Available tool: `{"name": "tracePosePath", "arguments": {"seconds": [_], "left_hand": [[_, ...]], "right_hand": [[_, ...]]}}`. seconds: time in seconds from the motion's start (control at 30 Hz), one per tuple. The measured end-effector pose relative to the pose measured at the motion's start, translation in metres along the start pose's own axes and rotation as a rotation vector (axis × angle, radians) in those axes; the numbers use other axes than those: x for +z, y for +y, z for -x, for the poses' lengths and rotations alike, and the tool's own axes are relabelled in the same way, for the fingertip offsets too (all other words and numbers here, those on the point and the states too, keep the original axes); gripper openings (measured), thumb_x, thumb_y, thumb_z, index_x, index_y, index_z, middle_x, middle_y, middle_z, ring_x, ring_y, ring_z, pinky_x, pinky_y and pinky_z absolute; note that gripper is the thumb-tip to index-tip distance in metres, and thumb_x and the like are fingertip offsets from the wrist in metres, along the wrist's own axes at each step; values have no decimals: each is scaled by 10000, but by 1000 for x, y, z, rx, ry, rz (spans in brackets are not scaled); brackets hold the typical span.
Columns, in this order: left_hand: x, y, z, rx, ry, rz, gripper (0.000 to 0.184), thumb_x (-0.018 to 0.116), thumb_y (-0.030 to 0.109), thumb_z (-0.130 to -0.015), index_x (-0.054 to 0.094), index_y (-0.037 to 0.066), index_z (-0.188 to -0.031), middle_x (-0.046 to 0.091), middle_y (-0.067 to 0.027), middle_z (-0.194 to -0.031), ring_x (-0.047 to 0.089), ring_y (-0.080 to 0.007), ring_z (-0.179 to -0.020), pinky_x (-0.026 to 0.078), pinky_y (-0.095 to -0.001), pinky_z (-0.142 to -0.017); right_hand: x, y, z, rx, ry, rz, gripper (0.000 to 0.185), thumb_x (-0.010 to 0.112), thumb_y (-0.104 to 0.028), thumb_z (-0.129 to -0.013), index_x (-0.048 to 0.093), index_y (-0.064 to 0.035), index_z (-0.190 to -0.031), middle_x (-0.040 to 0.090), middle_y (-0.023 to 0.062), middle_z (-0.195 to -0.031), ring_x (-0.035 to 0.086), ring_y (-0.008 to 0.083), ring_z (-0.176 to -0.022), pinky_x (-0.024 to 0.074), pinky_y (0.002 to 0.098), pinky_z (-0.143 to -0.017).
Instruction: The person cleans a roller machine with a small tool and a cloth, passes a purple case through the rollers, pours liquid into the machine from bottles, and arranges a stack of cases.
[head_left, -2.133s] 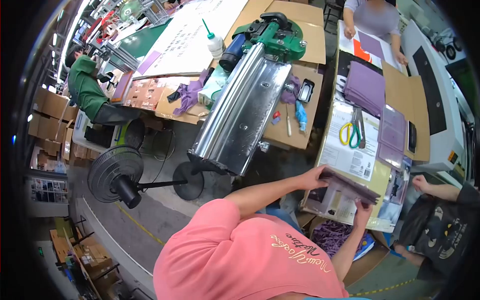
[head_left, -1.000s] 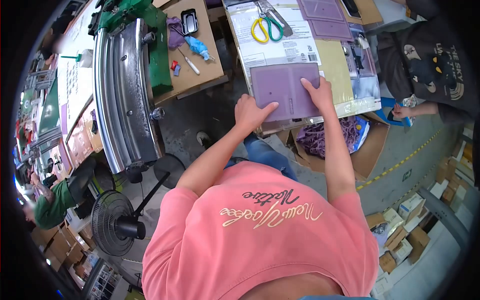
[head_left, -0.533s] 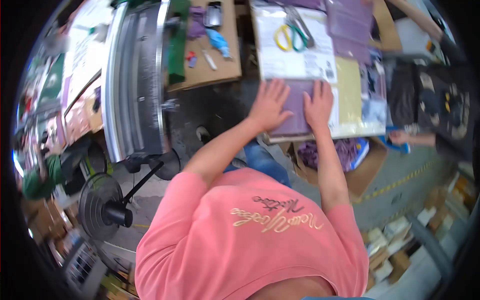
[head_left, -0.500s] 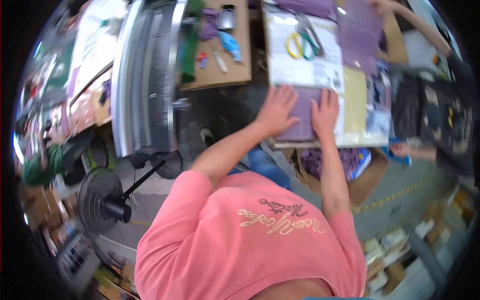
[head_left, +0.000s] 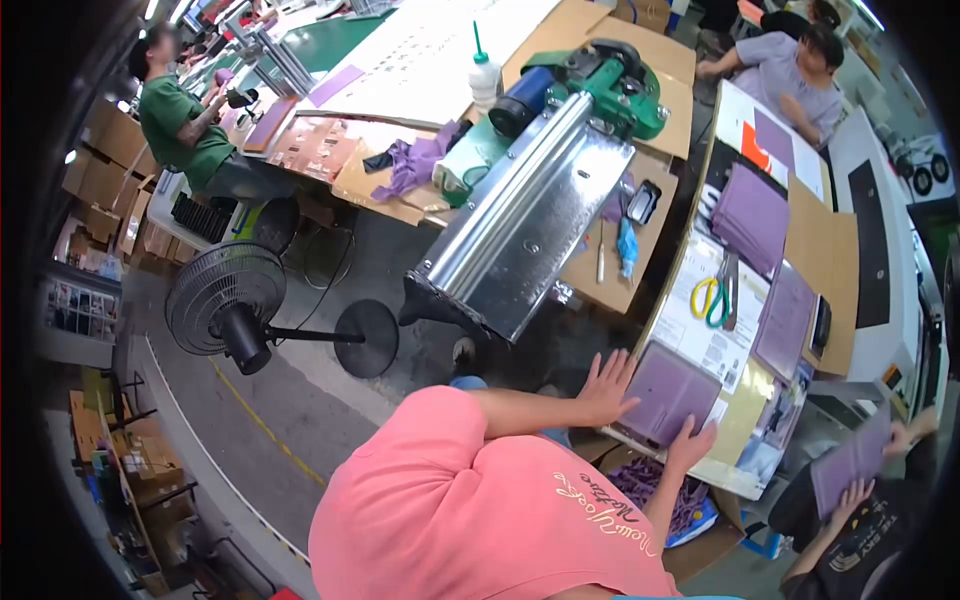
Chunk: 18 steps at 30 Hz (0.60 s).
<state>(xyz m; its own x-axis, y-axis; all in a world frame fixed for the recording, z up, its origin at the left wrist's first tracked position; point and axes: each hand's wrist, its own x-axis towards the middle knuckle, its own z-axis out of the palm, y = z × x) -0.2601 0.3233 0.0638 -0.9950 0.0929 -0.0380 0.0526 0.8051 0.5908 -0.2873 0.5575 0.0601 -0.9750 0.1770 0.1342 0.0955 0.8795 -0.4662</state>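
Observation:
A flat purple rectangular piece [head_left: 668, 395], with rounded corners and its material not clear, lies at the near end of the work table. My left hand [head_left: 607, 390] is open, its fingers spread at the piece's left edge. At the lower right edge rests my right hand [head_left: 688, 447], fingers stretched out and apart. Beyond the piece lie scissors [head_left: 718, 295] with yellow and green handles. A similar purple piece [head_left: 785, 322] is to their right, and a stack of purple sheets [head_left: 748, 218] sits farther up.
A metal roller machine [head_left: 525, 230] with a green motor end stands to the left. On the floor is a black fan [head_left: 228, 300]. A co-worker's hand [head_left: 853, 497] holds another purple piece [head_left: 850, 460] at right. Under the table, a box holds purple scraps [head_left: 650, 490].
My view has swung to the left, bringing the whole roller machine into sight. Both my hands stay at the purple piece. The co-worker at right now holds a purple piece lower down.

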Motion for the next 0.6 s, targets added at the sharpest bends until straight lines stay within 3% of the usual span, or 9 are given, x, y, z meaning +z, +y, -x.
{"name": "tracePosePath", "arguments": {"seconds": [0.03, 0.13, 0.23, 0.33, 0.6], "left_hand": [[-7, 2, 0, -70, -173, 8, 720, 468, 383, -873, 236, -95, -1359, 185, -298, -1440, 157, -398, -1359, 89, -534, -1085], [-2, 1, 3, -90, -294, 30, 727, 485, 345, -860, 204, -96, -1365, 203, -314, -1423, 203, -418, -1336, 132, -541, -1076], [-4, 4, 9, -65, -198, 14, 728, 506, 318, -854, 194, -103, -1360, 226, -315, -1411, 226, -418, -1326, 165, -529, -1070], [4, 0, 15, 8, -188, 7, 741, 517, 295, -852, 153, -71, -1384, 212, -309, -1418, 245, -424, -1314, 179, -548, -1059], [4, -7, 10, -67, -303, 82, 783, 508, 360, -849, 95, 35, -1430, 158, -296, -1441, 270, -437, -1291, 225, -553, -1015]], "right_hand": [[-2, 3, 1, 65, -104, -33, 487, 565, -214, -857, 450, 95, -1216, 508, 272, -1191, 492, 397, -1073, 370, 406, -959], [-8, -15, -3, 103, -84, 3, 456, 582, -213, -842, 496, 96, -1166, 543, 263, -1135, 516, 384, -1042, 397, 394, -927], [-1, 0, -7, 30, -36, 0, 475, 599, -241, -833, 507, 97, -1154, 567, 258, -1056, 541, 388, -967, 426, 405, -883], [-2, 10, -6, -28, -19, -3, 393, 613, -185, -806, 535, 70, -1096, 565, 210, -1033, 526, 356, -954, 405, 388, -897], [-34, 23, -25, 86, -103, -465, 232, 599, -121, -813, 534, 0, -1001, 554, 128, -966, 518, 235, -923, 401, 320, -866]]}}
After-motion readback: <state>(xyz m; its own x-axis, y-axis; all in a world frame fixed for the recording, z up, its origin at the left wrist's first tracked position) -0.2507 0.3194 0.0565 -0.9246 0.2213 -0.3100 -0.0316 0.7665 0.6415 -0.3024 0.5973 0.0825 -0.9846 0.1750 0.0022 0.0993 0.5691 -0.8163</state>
